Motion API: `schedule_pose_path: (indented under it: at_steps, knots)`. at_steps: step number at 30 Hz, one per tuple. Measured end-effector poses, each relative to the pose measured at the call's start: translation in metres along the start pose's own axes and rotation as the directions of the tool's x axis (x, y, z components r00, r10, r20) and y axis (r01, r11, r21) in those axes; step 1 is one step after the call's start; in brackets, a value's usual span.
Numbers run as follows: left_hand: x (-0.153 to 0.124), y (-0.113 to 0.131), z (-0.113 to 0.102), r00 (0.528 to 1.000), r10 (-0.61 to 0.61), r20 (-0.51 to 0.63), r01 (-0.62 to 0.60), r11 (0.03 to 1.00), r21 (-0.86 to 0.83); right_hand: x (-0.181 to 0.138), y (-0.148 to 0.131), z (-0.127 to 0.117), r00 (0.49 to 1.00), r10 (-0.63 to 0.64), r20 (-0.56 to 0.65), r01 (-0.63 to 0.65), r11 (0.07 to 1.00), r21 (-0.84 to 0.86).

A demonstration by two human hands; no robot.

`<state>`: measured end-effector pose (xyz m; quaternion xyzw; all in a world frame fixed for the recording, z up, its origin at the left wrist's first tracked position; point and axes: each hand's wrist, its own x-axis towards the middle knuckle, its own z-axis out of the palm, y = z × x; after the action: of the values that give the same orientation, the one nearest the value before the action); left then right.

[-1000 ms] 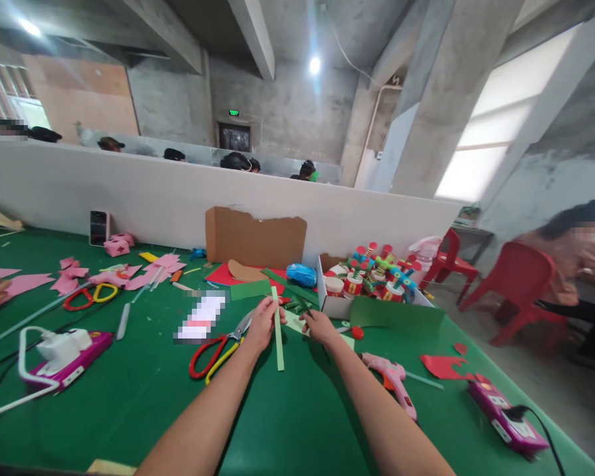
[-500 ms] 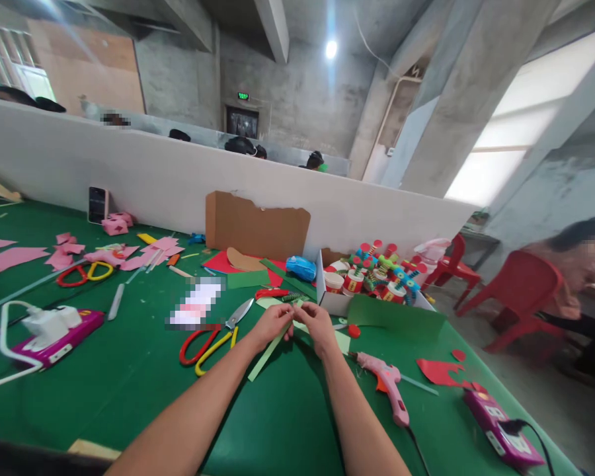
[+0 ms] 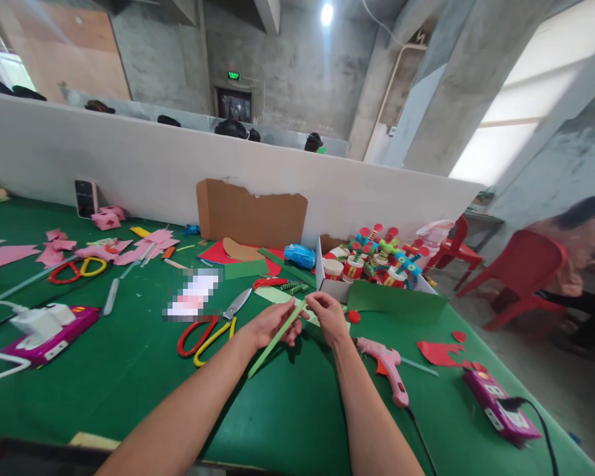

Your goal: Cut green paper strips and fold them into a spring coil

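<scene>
A narrow light green paper strip (image 3: 272, 344) slants between my hands above the green table. My left hand (image 3: 275, 325) is closed on it, the strip's lower end trailing past the wrist. At its upper end, my right hand (image 3: 327, 314) pinches the strip with thumb and finger. Behind the hands lies a wider light green paper piece (image 3: 272, 294), partly covered by them. Scissors (image 3: 213, 330) with one red and one yellow handle lie left of my left hand. To the right of my right hand rests a pink glue gun (image 3: 387, 367).
A white box (image 3: 330, 287) of small colourful figures stands behind my right hand. Purple power strips (image 3: 500, 406) lie at both sides. Brown cardboard (image 3: 250, 211) leans on the white partition (image 3: 143, 152). Red paper scraps (image 3: 441, 354) lie at right; a person (image 3: 575, 251) sits beyond near red chairs.
My hands have drawn slightly apart, and the left hand's fingers have loosened a little around the strip. More of the strip's upper end now shows. The view has tilted slightly down.
</scene>
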<state>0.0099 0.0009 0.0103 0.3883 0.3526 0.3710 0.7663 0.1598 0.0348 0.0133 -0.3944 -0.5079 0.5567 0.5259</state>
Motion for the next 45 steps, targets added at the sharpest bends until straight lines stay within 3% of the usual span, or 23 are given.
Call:
schedule_pose_path:
  at_steps: [5, 9, 14, 18, 21, 24, 29, 31, 33, 35, 38, 42, 45]
  knots:
    - [-0.001, 0.003, 0.003, 0.992, 0.124, -0.035, -0.124, 0.992, 0.008, -0.001, 0.003, 0.005, 0.997, 0.081, 0.019, -0.082, 0.994, 0.066]
    - [0.004, 0.0, 0.006, 0.96, 0.228, -0.162, -0.188, 0.955, 0.227, -0.001, 0.003, 0.005, 0.986, 0.161, 0.031, -0.163, 0.983, 0.083]
    - [0.01, -0.008, 0.007, 0.925, 0.316, -0.213, -0.206, 0.885, 0.418, -0.001, 0.006, 0.003, 0.997, 0.056, 0.062, -0.043, 0.98, -0.196]
    - [0.013, -0.01, 0.006, 0.917, 0.316, -0.241, -0.179, 0.87, 0.459, 0.0, 0.009, 0.003, 0.998, -0.068, 0.02, 0.069, 0.892, -0.446]
    - [0.013, -0.01, 0.006, 0.916, 0.289, -0.279, -0.156, 0.896, 0.416, 0.0, 0.012, 0.003, 0.991, -0.125, 0.038, 0.126, 0.831, -0.541]
    - [0.012, -0.009, 0.007, 0.909, 0.286, -0.304, -0.166, 0.917, 0.364, 0.001, 0.014, 0.004, 0.993, -0.111, 0.048, 0.12, 0.855, -0.504]
    - [0.01, -0.005, 0.006, 0.906, 0.275, -0.322, -0.145, 0.916, 0.375, 0.001, -0.001, -0.001, 0.98, -0.139, -0.141, 0.077, 0.923, -0.377]
    - [0.01, -0.006, 0.004, 0.909, 0.264, -0.322, -0.134, 0.917, 0.375, -0.006, -0.016, -0.013, 0.979, -0.134, -0.152, 0.066, 0.92, -0.387]
    - [0.011, -0.008, 0.002, 0.909, 0.264, -0.323, -0.135, 0.918, 0.372, -0.02, -0.035, -0.031, 0.985, -0.15, -0.085, 0.086, 0.856, -0.509]
    - [0.013, -0.01, 0.001, 0.907, 0.27, -0.323, -0.142, 0.919, 0.368, -0.042, -0.053, -0.055, 0.983, -0.175, -0.054, 0.093, 0.73, -0.677]
    - [0.014, -0.01, 0.001, 0.906, 0.28, -0.317, -0.15, 0.914, 0.377, -0.077, -0.069, -0.093, 0.972, -0.177, -0.153, -0.048, 0.489, -0.871]
    - [0.015, -0.008, 0.002, 0.899, 0.291, -0.328, -0.148, 0.905, 0.398, -0.108, -0.065, -0.127, 0.953, -0.026, -0.303, -0.295, 0.168, -0.941]
    - [0.014, -0.007, 0.001, 0.896, 0.288, -0.337, -0.135, 0.901, 0.412, -0.113, -0.056, -0.134, 0.932, 0.134, -0.338, -0.35, 0.076, -0.934]
